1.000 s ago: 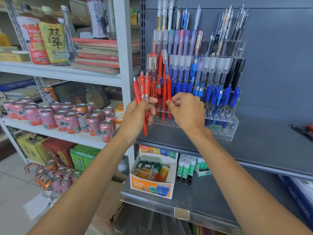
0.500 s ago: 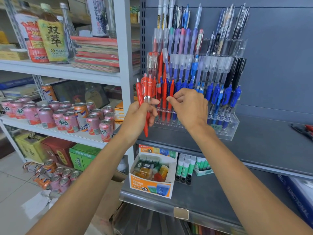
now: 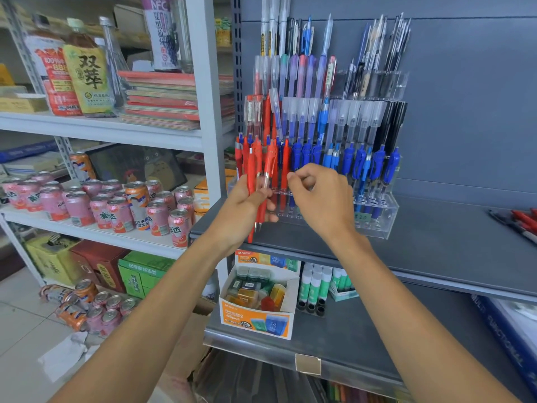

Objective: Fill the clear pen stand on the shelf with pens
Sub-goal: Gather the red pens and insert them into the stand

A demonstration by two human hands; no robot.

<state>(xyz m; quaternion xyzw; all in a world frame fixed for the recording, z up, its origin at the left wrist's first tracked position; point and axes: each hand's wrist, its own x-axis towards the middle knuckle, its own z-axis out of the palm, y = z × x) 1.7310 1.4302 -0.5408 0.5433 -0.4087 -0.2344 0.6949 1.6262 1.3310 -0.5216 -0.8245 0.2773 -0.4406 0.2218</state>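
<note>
Grey shelving (image 3: 441, 228) fills the frame's right, with the clear pen stand (image 3: 386, 210) at centre. My left hand (image 3: 244, 205) grips red pens (image 3: 268, 167). My right hand (image 3: 322, 199) curls at the stand's front row, and I cannot tell if it holds anything. Pens are light, stiff and slick, so I'd pinch mid-barrel.

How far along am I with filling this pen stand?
Mostly full: the clear pen stand holds rows of red, blue and black pens. Left hand grips several red pens; right hand is at the front row. Those and loose pens on the shelf remain.
</note>
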